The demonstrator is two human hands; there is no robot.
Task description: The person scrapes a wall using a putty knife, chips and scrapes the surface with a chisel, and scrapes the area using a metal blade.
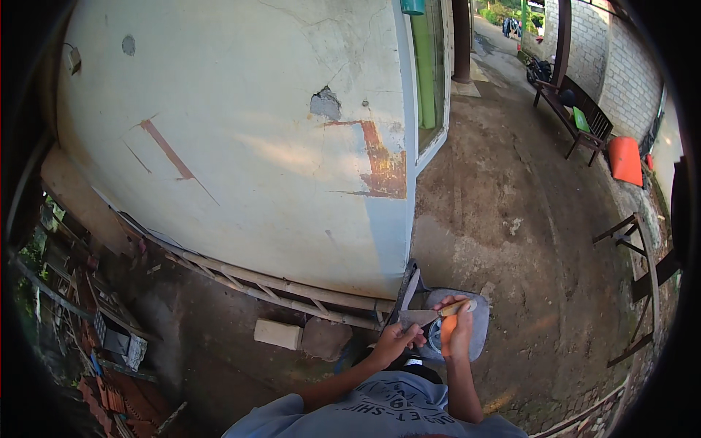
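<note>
Trowel (418, 317), its pointed metal blade aimed left and its wooden handle to the right, is held up in front of the person's body, over the left edge of a grey chair's seat (478, 337). The right hand (459, 330) grasps the handle. The left hand (398, 343) is curled just by the near edge of the blade; whether its fingers grip the metal, I cannot tell. Between the hands shows a round container (435, 337), partly hidden by the right hand, near the seat's left edge.

Farther out, left of the chair, lie a pale block (278, 333) and a flat brown slab (326, 339), beside a bamboo ladder (274, 288) along the foot of a whitish wall (255, 157). This wall bears reddish-brown patches and a broken hole. Beyond, at upper right, stand a dark slatted bench (595, 122) and a motorcycle (539, 71).
</note>
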